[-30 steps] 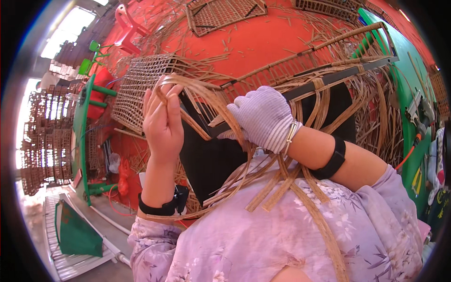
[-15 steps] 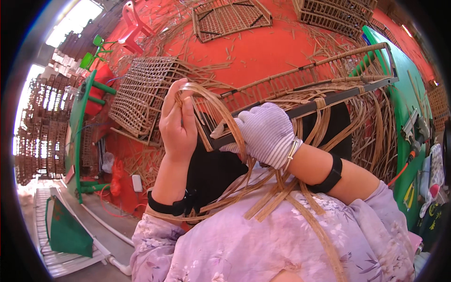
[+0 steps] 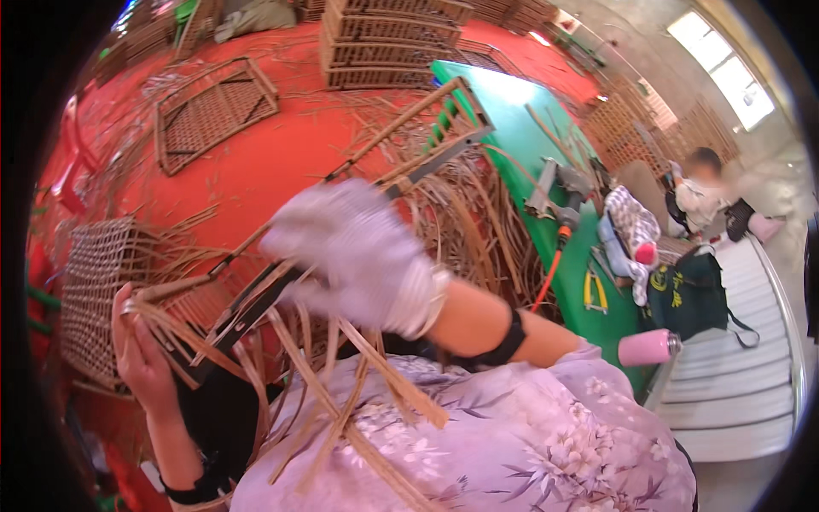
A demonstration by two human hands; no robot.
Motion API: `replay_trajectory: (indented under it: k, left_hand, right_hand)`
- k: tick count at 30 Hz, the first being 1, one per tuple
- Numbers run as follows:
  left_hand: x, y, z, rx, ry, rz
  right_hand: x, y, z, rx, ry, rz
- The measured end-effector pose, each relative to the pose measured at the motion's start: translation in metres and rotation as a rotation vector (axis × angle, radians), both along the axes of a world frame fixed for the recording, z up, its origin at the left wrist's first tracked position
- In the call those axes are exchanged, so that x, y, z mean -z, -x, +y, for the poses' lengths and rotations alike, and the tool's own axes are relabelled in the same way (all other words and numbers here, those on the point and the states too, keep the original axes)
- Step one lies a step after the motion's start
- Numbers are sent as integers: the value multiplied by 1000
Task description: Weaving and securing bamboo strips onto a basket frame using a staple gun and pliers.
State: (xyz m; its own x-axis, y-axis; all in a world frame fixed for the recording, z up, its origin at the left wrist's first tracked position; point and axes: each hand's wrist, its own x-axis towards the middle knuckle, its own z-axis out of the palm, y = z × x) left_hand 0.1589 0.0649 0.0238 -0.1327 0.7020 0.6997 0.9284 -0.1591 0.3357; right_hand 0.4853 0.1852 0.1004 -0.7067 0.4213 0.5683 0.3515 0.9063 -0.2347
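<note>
A long rectangular frame of brown rods and black bars (image 3: 435, 154) lies slantwise across my lap, its near end low at the left. Beside that end is my bare left hand (image 3: 145, 358), fingers raised and closed on a flat brown cane strip (image 3: 192, 340) that runs down toward the frame. My right hand (image 3: 350, 256), in a pale knitted glove, is over the middle of the frame; motion smears its fingers, so what they grip cannot be made out. Loose cane strips (image 3: 375, 461) hang from the frame over my flowered shirt.
At right, a green table (image 3: 512, 136) bears a power tool (image 3: 559, 192) and yellow-handled pliers (image 3: 595, 292). A pink bottle (image 3: 646, 347) and dark bag (image 3: 691, 290) are near a slatted bench (image 3: 725, 401). Another person (image 3: 704, 196) sits beyond. Woven panels (image 3: 217, 111) and stacked crates (image 3: 388, 43) stand behind.
The view has swung right, bringing the bench and the other person in. My right hand has moved from the frame's near corner up along it and is blurred. My left hand stays by the near end.
</note>
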Motion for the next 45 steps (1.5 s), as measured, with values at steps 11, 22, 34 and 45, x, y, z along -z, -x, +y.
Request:
replay_trajectory:
  k: [11,22,34,45]
  left_hand:
    - [6,-4,10,12,28,-7]
    - [-8,-17,0,-34,4,-48]
    - [-30,-21,6,-15,-35,60]
    - [-34,-3,12,87,-66,124]
  right_hand:
    - [75,-414,95,1303,762,982]
    - [106,-373,164,990,1256,1029]
    - [22,-216,70,719,1463,781]
    - [10,-257,30,762,1230,813]
